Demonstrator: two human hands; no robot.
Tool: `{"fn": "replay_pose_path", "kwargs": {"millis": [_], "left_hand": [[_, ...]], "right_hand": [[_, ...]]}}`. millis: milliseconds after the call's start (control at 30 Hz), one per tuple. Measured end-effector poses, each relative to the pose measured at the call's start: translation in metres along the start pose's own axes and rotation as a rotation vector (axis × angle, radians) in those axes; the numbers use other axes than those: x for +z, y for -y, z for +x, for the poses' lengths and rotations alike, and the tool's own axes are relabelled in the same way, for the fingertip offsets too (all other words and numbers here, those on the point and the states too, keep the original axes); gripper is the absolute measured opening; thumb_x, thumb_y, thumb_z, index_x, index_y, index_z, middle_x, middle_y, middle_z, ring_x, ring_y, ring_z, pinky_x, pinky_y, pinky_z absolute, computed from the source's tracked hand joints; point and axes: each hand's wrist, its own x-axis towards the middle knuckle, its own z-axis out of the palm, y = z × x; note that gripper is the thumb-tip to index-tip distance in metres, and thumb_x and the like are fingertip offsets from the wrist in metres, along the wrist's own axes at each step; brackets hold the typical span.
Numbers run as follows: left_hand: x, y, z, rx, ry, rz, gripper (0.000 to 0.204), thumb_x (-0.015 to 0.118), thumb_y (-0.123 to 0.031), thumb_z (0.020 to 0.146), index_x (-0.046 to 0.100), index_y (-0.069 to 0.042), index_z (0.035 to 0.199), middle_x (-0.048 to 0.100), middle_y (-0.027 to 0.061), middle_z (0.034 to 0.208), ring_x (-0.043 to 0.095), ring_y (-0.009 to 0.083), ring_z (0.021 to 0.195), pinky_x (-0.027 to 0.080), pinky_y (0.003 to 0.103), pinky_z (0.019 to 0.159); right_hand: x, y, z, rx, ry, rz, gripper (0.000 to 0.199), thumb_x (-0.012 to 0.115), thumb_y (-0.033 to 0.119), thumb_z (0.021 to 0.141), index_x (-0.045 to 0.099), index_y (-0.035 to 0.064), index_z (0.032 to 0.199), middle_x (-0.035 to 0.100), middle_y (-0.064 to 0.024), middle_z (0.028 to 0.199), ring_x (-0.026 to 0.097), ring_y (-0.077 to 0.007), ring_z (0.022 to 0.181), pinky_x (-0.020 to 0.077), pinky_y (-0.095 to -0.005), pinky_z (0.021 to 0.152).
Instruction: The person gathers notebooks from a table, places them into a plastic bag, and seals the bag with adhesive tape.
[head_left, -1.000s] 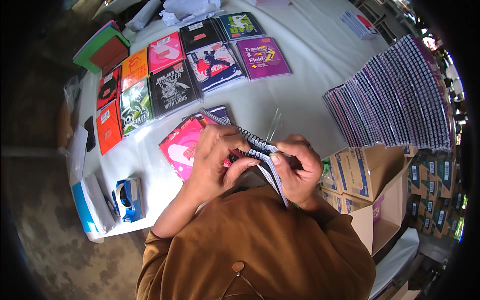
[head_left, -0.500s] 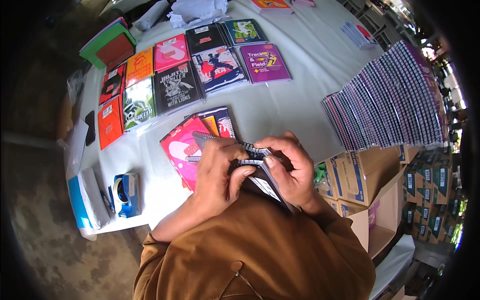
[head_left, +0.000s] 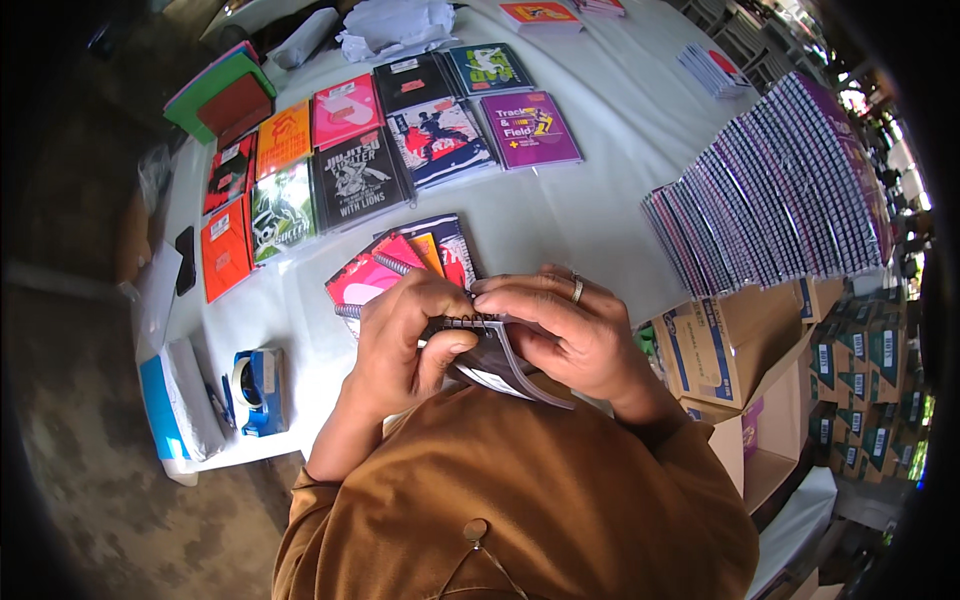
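A dark-covered spiral notebook (head_left: 485, 362) is held in front of my body, tilted, with its black wire binding upward. My left hand (head_left: 408, 330) grips it by the bound edge, thumb on the near side. My right hand (head_left: 580, 335), with a ring on one finger, is closed on its other end, fingertips at the wire coil. Another spiral binding pokes out to the left of my left hand. Just beyond lie a pink notebook (head_left: 366, 283), an orange one (head_left: 428, 252) and a navy-and-red one (head_left: 456, 258), overlapping and partly hidden by my hands.
Rows of colourful notebooks (head_left: 361, 180) lie across the white-covered table (head_left: 590, 215). A long stack of spiral notebooks (head_left: 770, 190) stands at right, above open cardboard boxes (head_left: 720, 350). A blue tape dispenser (head_left: 260, 392), a phone (head_left: 185, 260) and green folders (head_left: 215, 95) sit at left.
Both hands have shifted slightly left with the notebook. My right hand has turned, its fingers now lying over the wire binding. The two bindings seen apart between my hands no longer show separately there.
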Motion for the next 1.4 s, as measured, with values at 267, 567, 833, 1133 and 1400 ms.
{"fn": "replay_pose_path", "kwargs": {"millis": [267, 567, 833, 1133, 1400], "left_hand": [[0.0, -0.001, -0.004, 0.075, -0.085, 0.03, 0.028, 0.076, -0.016, 0.071, 0.06, 0.001, 0.086, 0.064, 0.0113, 0.078, 0.061, 0.0228, 0.066, 0.047, 0.03, 0.056], [0.0, -0.001, -0.007, 0.093, -0.167, -0.002, 0.038, 0.084, -0.022, 0.056, 0.064, -0.002, 0.082, 0.062, 0.0092, 0.077, 0.061, 0.02, 0.066, 0.046, 0.028, 0.053], [-0.017, -0.011, 0.01, 0.186, 0.075, 0.065, 0.033, 0.082, -0.02, 0.059, 0.066, -0.001, 0.081, 0.063, 0.0084, 0.079, 0.061, 0.0192, 0.064, 0.047, 0.028, 0.054], [-0.122, 0.029, -0.009, -0.668, -1.037, 0.117, 0.042, 0.047, -0.037, 0.095, 0.064, 0.002, 0.095, 0.063, 0.0031, 0.08, 0.054, 0.0068, 0.07, 0.043, 0.02, 0.065], [-0.04, 0.172, -0.168, -1.241, -0.413, 0.606, 0.055, 0.063, -0.037, 0.081, 0.051, 0.005, 0.114, 0.046, 0.0323, 0.114, 0.048, 0.0395, 0.107, 0.037, 0.043, 0.095]], "right_hand": [[0.004, 0.002, -0.006, -0.005, -0.106, -0.064, 0.037, 0.072, -0.006, 0.06, 0.063, 0.003, 0.095, 0.062, -0.0062, 0.074, 0.059, -0.0215, 0.061, 0.0475, -0.0318, 0.053], [0.007, -0.001, -0.006, -0.146, -0.11, -0.079, 0.039, 0.074, -0.002, 0.059, 0.064, 0.001, 0.097, 0.066, -0.0071, 0.084, 0.062, -0.0223, 0.072, 0.0506, -0.033, 0.063], [0.008, -0.025, 0.006, -0.149, -0.087, -0.153, 0.02, 0.067, 0.001, 0.074, 0.064, 0.0022, 0.095, 0.066, -0.0056, 0.084, 0.06, -0.0179, 0.07, 0.0489, -0.0293, 0.061], [-0.041, -0.061, -0.015, 0.322, -0.776, -0.043, 0.023, 0.054, 0.013, 0.091, 0.049, -0.0015, 0.107, 0.057, -0.0087, 0.089, 0.055, -0.012, 0.078, 0.0459, -0.0231, 0.071], [0.018, -0.071, -0.021, 0.623, -0.874, 0.796, 0.018, 0.057, 0.011, 0.089, 0.05, 0.0003, 0.102, 0.058, -0.01, 0.096, 0.057, -0.0155, 0.087, 0.0482, -0.0267, 0.077]]}}
